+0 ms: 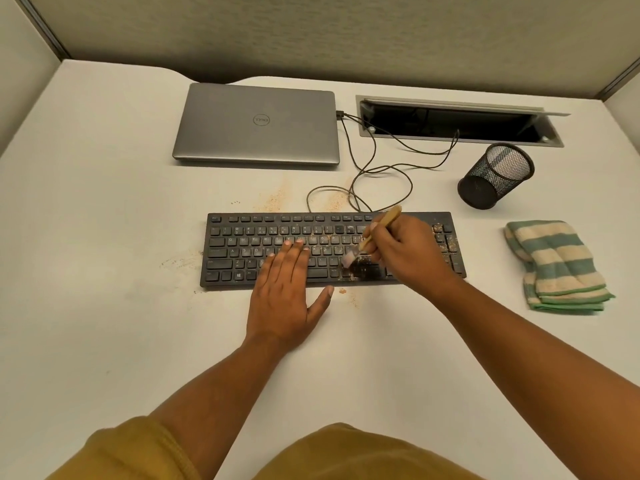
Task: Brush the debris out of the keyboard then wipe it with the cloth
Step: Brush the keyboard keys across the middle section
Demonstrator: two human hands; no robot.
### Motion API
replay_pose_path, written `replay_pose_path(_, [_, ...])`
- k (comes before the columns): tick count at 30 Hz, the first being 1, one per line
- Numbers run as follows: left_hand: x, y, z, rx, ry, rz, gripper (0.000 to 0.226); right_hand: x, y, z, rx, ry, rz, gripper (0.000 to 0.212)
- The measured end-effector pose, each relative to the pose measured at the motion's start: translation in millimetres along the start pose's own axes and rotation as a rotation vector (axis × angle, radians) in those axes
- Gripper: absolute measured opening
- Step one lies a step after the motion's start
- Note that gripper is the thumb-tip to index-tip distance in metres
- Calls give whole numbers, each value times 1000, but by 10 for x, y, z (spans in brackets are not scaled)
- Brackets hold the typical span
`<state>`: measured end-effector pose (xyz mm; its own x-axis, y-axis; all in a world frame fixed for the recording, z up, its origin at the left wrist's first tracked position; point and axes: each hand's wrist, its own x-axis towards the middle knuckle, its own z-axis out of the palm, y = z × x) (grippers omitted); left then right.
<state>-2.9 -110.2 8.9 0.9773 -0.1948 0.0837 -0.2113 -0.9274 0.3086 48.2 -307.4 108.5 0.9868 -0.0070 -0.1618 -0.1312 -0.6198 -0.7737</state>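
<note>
A black keyboard (242,251) lies across the middle of the white desk, with tan crumbs on its right half. My right hand (405,252) grips a small wooden-handled brush (372,237), whose pale bristles touch the keys near the lower right of the main block. My left hand (287,289) lies flat with straight fingers on the keyboard's middle keys, the thumb resting on the desk in front. A folded green-and-cream striped cloth (554,265) lies on the desk to the right of the keyboard.
A shut grey laptop (256,124) sits behind the keyboard, and a cable (381,168) loops from it to the keyboard. A black mesh pen cup (495,174) stands at the back right, near an open cable slot (450,121). Crumbs (273,200) dust the desk around the keyboard.
</note>
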Motion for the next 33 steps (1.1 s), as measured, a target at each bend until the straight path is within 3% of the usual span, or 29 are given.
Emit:
replay_pose_path(3, [3, 0, 1, -5, 3, 3, 78, -98, 4, 81, -64, -34, -46, 29])
replay_pose_path(6, [4, 2, -3, -6, 6, 2, 78, -131, 67, 42, -155, 51, -47, 33])
replay_pose_path(23, [-1, 3, -6, 2, 12, -3, 76, -235, 113, 63, -94, 105, -37, 34])
replay_pose_path(27, [-1, 7, -8, -3, 14, -2, 76, -253, 103, 120, -50, 27, -29, 34])
replay_pose_path(33, [3, 7, -8, -1, 13, 0, 77, -224, 105, 125, -7, 46, 10, 33])
